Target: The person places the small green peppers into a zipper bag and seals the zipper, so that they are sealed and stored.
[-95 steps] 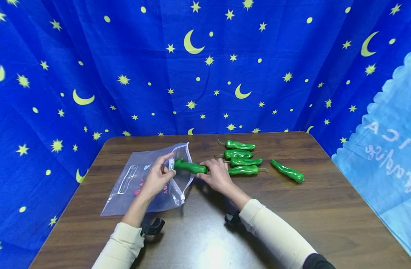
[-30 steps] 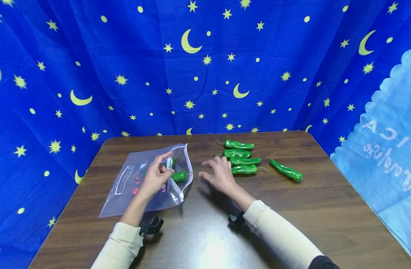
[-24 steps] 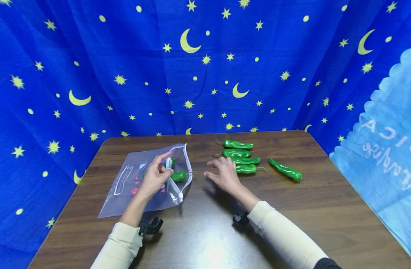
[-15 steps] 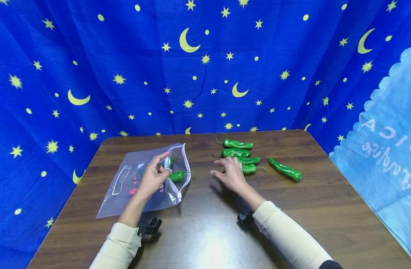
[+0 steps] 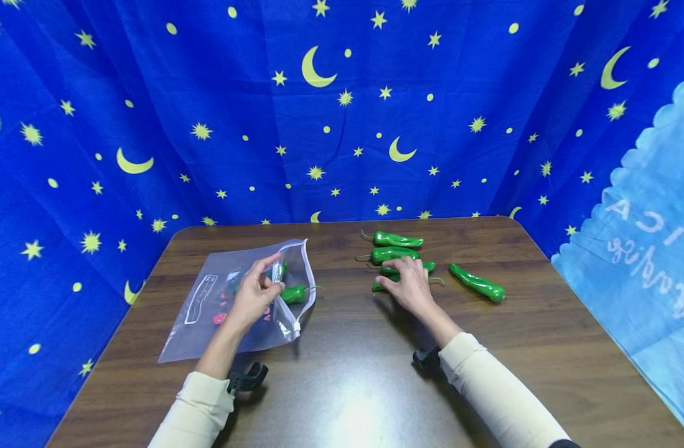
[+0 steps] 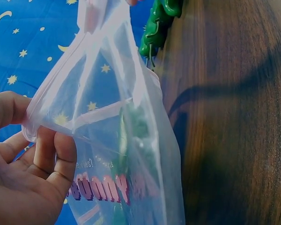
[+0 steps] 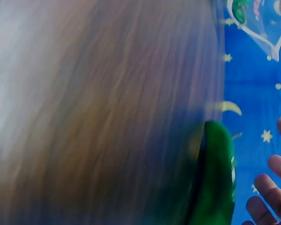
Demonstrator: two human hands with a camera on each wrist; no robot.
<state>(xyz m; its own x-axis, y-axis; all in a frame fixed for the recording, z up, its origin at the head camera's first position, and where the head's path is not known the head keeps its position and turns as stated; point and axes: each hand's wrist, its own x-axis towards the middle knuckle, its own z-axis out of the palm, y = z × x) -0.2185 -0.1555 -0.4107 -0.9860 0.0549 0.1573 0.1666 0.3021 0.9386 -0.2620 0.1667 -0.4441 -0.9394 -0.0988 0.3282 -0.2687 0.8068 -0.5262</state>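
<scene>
My left hand [image 5: 252, 302] pinches the mouth edge of a clear zip bag [image 5: 207, 336] lying on the left of the table. In the left wrist view thumb and fingers meet on the bag's rim [image 6: 32, 117], and the mouth gapes. Green peppers [image 5: 294, 294] lie inside, one with its stem poking out of the mouth. Over the nearest pepper [image 5: 378, 287] of a row hovers my right hand [image 5: 414, 289], partly hiding it. In the right wrist view the fingers [image 7: 271, 187] are spread and apart from that green pepper [image 7: 218, 178].
Behind the right hand lie more green peppers: one partly covered [image 5: 428, 267], a second [image 5: 394, 254] and a farthest [image 5: 398, 239]. A separate pepper [image 5: 477, 284] lies slanted to the right. A blue star-and-moon cloth [image 5: 342, 124] hangs behind the wooden table [image 5: 342, 373].
The right hand has let go of a pepper at the bag's mouth and moved right, over the row. That pepper now sits deeper in the bag. The left hand keeps its pinch.
</scene>
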